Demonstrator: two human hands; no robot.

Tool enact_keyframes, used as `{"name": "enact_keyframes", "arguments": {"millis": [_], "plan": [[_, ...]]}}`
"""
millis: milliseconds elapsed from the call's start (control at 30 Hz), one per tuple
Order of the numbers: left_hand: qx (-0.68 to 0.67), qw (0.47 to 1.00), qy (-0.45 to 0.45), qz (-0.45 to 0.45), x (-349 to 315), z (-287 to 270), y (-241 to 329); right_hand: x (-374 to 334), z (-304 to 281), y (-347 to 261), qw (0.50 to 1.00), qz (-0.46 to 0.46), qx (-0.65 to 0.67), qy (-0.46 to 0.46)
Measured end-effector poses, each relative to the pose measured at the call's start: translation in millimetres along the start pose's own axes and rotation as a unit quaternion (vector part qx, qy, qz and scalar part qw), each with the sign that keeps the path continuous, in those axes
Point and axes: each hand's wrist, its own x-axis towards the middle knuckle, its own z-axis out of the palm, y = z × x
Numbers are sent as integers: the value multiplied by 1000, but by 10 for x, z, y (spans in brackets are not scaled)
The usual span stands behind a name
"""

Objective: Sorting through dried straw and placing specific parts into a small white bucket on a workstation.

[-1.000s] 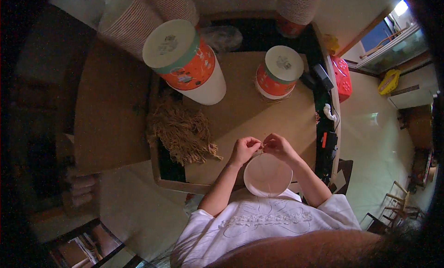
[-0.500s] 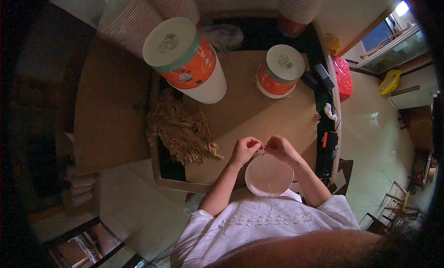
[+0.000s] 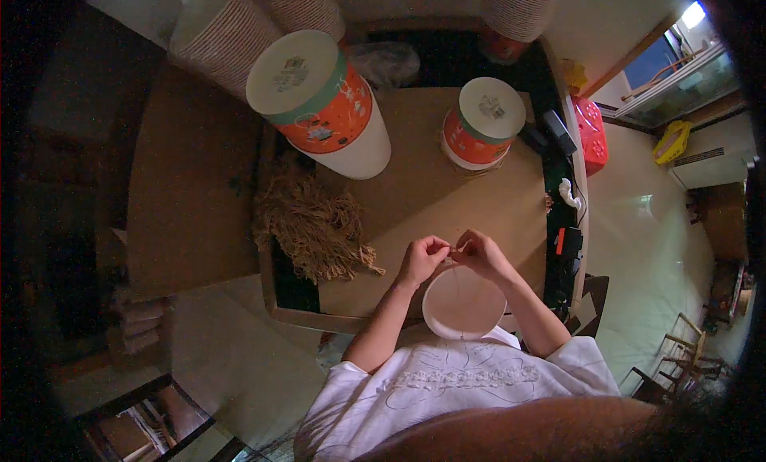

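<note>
My left hand and my right hand meet above the far rim of an open white paper tub. Both are closed, fingertips pinching a thin piece of twine. One strand of twine runs from the fingers across the tub's mouth toward my shirt. The fingers hide the spot where the twine ends come together. Left of my hands lies a loose bundle of brown twine, its ends spilling over the cardboard sheet.
A tall stack of orange-and-green upturned tubs stands at the back left, a shorter stack at the back right. Along the table's right edge lie a dark box, crumpled white tissue and an orange-and-black object. Nested tubs rise behind.
My right fingers have shifted slightly and drawn in closer to the left ones over the rim. The tub and the twine bundle stay where they were.
</note>
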Motion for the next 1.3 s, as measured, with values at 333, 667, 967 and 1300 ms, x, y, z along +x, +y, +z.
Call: {"name": "enact_keyframes", "arguments": {"millis": [333, 667, 967, 1300], "plan": [[-16, 1000, -7, 1, 17, 16, 39, -8, -15, 42, 992, -62, -99, 45], [-22, 1000, -10, 0, 33, 22, 19, -28, -11, -23, 986, -74, -143, 45], [-42, 999, -2, -12, 36, 27, 32, -24, -6, -3, 980, -54, -184, 54], [113, 988, 68, 84, 55, 26, -6, -33, 14, -12, 979, -70, -181, 53]]}}
